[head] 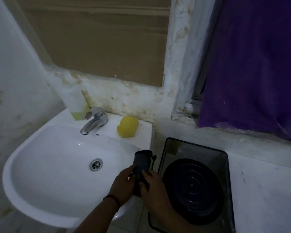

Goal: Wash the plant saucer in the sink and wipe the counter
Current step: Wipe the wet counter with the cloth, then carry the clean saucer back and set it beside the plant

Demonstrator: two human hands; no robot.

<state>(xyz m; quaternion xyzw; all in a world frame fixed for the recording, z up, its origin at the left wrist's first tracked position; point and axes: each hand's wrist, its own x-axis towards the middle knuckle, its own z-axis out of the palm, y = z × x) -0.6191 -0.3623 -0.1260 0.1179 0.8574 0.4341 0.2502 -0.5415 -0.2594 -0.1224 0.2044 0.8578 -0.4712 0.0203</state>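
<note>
Where the stained white wall meets the basin's back ledge, a translucent plastic bottle (75, 102) with a little yellow-green liquid at its bottom stands at the far left. Just to its right sits the chrome single-lever tap (94, 121), its spout angled down over the white ceramic sink (40, 165), whose round metal drain (96, 164) lies near the bowl's middle. Further right on the same ledge rests a yellow sponge (128, 126).

Over the sink's right rim both hands meet on a dark grey folded cloth with a green edge (142, 163). The left hand (123, 184), with a dark band at its wrist, has its fingers curled around the cloth's left side; the right hand (155, 188) grips the lower right part, its thumb pressed on the fabric.

Just right of the hands, the round black ribbed plastic plant saucer (192, 190) lies flat inside a dark rectangular tray (196, 148) set on the white counter (265, 190). Behind the counter hangs a purple cloth (252, 64).
</note>
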